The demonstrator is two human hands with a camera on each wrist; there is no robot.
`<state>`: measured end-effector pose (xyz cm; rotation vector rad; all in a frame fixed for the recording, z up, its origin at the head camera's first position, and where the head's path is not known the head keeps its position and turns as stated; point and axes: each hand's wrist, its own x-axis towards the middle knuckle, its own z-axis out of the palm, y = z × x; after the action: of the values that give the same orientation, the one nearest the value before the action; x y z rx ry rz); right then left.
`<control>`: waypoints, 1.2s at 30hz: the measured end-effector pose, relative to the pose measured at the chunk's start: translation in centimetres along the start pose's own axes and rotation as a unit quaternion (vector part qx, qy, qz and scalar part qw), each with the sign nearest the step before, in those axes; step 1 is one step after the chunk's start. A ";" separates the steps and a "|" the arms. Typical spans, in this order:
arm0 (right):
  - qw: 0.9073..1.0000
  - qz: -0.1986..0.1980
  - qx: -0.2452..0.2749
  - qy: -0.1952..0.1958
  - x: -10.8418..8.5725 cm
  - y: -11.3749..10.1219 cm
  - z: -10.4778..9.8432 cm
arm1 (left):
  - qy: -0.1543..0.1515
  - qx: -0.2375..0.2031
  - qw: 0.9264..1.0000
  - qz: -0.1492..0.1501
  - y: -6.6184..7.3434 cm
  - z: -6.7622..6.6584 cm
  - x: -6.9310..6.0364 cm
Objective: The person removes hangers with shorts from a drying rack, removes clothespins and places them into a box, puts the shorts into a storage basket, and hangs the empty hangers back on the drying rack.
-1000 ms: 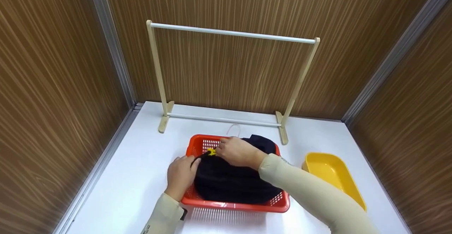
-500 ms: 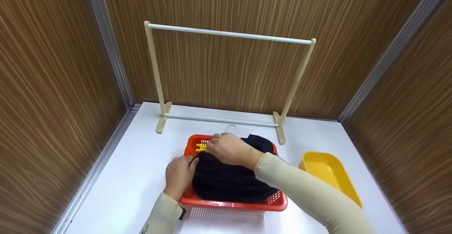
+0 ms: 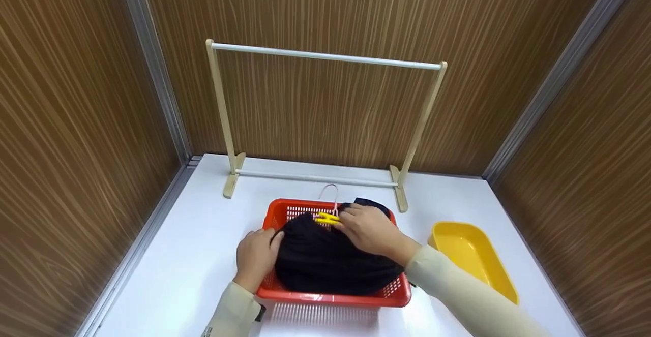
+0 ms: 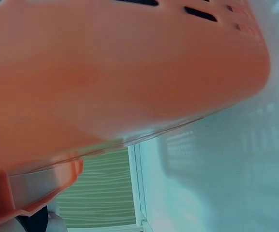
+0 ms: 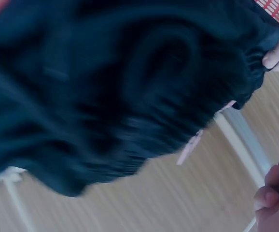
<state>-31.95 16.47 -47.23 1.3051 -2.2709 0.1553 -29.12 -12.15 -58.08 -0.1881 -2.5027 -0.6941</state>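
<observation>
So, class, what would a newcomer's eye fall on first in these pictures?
Probably the red basket at lower centre of the head view, with black cloth heaped in it. Next, the small yellow clip pinched in the right grip by the cloth's far edge. Behind the basket stands a rack; a yellow tray sits to the basket's right.

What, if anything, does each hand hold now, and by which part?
Left hand: the black garment, pinched at its gathered edge. Right hand: the yellow clip, by the end its fingers hide.
</observation>
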 end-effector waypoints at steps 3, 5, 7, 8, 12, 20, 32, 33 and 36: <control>0.998 0.053 0.022 0.010 -2.4 0.5 -0.2 | -0.005 0.001 1.000 -0.004 -0.1 0.0 0.0; 0.994 0.098 0.034 0.017 -4.0 0.8 -0.2 | -0.009 0.000 1.000 -0.007 -0.2 0.0 0.1; 0.988 0.143 0.055 0.021 -5.4 1.1 -0.1 | -0.012 0.000 1.000 -0.008 -0.2 0.0 0.2; 0.984 0.161 0.065 0.029 -6.0 1.2 0.0 | -0.013 0.000 1.000 -0.008 -0.2 0.0 0.2; 0.962 0.233 0.126 0.065 -7.9 1.5 0.6 | -0.011 0.001 1.000 -0.006 -0.2 0.0 0.6; 0.915 0.280 0.242 0.159 -9.3 1.5 2.8 | -0.005 0.004 1.000 -0.004 -0.1 0.1 0.7; 0.874 0.313 0.285 0.239 -10.0 1.0 5.2 | -0.016 -0.004 1.000 -0.016 0.0 0.0 0.0; 0.875 0.313 0.281 0.240 -10.1 1.0 5.3 | -0.017 -0.003 1.000 -0.016 0.0 0.0 0.0; 0.886 0.307 0.254 0.237 -10.1 0.8 5.3 | -0.018 -0.002 1.000 -0.015 0.0 -0.1 0.3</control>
<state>-30.54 22.92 -56.60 0.5893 -2.1769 1.2175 -29.27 -12.21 -57.83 -0.1663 -2.5443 -0.7131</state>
